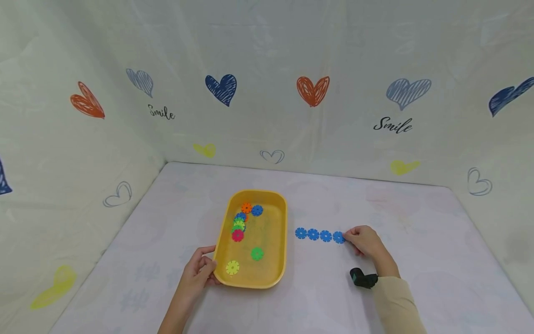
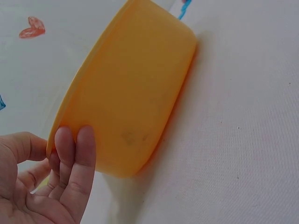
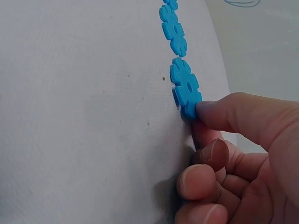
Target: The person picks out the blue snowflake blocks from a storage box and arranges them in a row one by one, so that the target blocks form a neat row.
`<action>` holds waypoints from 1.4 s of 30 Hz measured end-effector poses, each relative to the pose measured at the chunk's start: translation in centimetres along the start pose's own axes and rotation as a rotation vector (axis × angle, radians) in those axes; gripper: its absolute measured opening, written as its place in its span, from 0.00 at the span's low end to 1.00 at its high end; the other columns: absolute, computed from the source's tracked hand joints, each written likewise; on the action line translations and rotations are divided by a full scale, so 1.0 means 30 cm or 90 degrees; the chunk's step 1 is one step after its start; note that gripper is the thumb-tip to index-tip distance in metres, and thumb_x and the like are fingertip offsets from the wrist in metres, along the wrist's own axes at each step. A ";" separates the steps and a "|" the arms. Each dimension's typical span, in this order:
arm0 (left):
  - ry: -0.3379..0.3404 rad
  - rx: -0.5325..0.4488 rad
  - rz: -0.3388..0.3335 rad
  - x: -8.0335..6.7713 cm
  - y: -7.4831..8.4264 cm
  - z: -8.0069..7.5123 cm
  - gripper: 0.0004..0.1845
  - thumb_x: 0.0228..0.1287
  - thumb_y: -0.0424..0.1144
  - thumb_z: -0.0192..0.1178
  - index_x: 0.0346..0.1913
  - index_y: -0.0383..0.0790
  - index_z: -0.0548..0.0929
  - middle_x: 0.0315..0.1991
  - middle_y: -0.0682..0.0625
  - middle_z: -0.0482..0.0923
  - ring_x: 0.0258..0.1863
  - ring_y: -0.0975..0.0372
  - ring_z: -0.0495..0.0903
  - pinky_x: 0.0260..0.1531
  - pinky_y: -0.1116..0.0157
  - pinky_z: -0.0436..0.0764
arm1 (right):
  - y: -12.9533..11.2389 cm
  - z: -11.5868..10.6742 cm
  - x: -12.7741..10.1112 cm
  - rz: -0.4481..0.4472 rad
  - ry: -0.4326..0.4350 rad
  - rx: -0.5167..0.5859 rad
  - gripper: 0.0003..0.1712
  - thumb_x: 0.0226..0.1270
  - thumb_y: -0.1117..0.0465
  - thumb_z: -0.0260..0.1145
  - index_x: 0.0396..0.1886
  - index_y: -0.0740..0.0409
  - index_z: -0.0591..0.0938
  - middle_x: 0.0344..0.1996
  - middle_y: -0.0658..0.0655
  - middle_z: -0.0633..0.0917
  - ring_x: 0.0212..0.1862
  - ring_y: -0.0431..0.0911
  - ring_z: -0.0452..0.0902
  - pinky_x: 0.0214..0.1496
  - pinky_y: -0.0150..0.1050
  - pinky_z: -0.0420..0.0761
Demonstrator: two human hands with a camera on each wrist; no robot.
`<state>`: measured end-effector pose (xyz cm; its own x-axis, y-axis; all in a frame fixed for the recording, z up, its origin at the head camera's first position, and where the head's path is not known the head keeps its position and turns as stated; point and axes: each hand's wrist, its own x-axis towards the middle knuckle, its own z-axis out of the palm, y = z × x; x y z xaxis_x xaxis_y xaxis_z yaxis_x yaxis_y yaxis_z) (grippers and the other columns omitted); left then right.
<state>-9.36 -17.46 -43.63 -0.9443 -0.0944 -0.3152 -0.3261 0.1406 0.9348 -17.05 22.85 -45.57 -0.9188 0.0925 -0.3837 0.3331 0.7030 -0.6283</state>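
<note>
Yellow tray (image 1: 278,241) of smooth plastic, faintly glossy inside, duller and lightly scuffed on the outer wall in the left wrist view. Blue snowflake discs (image 1: 319,234) right of the tray, of hard matt plastic with clean moulded notches; same plastic look on the coloured discs (image 1: 238,226) in the tray. Table cover (image 1: 417,241) of matt white cloth, finely woven and a little speckled. Backdrop sheet (image 1: 267,60) thin, plastic-like, creased, with a soft sheen. Beige sleeve (image 1: 396,306) of soft matt knit at near right.

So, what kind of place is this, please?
Probably a tabletop booth set up for recording: a white table walled by sheets printed with hearts, holding a yellow tray and a row of blue discs.
</note>
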 end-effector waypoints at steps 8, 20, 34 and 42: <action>-0.005 0.005 -0.003 -0.003 0.004 -0.003 0.21 0.62 0.30 0.49 0.59 0.39 0.66 0.25 0.49 0.69 0.20 0.59 0.76 0.25 0.67 0.80 | 0.001 0.001 0.004 -0.004 -0.001 -0.002 0.15 0.61 0.55 0.57 0.37 0.65 0.77 0.10 0.50 0.71 0.15 0.41 0.66 0.18 0.33 0.69; 0.000 0.000 -0.003 -0.004 0.002 0.000 0.21 0.62 0.29 0.49 0.59 0.39 0.66 0.25 0.49 0.69 0.19 0.59 0.77 0.24 0.67 0.80 | 0.005 0.005 0.007 -0.005 0.001 -0.001 0.15 0.61 0.56 0.57 0.37 0.65 0.77 0.10 0.50 0.71 0.15 0.41 0.66 0.18 0.33 0.70; -0.002 -0.019 0.006 -0.005 0.002 0.000 0.20 0.61 0.28 0.49 0.57 0.38 0.67 0.25 0.49 0.69 0.19 0.59 0.77 0.24 0.66 0.81 | -0.026 -0.007 -0.019 -0.021 -0.001 0.041 0.19 0.63 0.56 0.55 0.45 0.68 0.71 0.21 0.54 0.75 0.20 0.42 0.70 0.23 0.33 0.75; -0.010 -0.014 0.009 -0.003 -0.003 -0.003 0.21 0.61 0.29 0.50 0.59 0.38 0.66 0.26 0.48 0.70 0.20 0.60 0.77 0.24 0.67 0.81 | -0.103 -0.029 -0.042 -0.077 0.052 0.066 0.21 0.64 0.55 0.56 0.49 0.66 0.69 0.33 0.62 0.79 0.31 0.46 0.74 0.36 0.37 0.80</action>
<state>-9.23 -17.54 -43.68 -0.9493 -0.0777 -0.3047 -0.3123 0.1203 0.9423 -17.09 21.17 -42.57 -0.9662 0.0708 -0.2478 0.2350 0.6367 -0.7344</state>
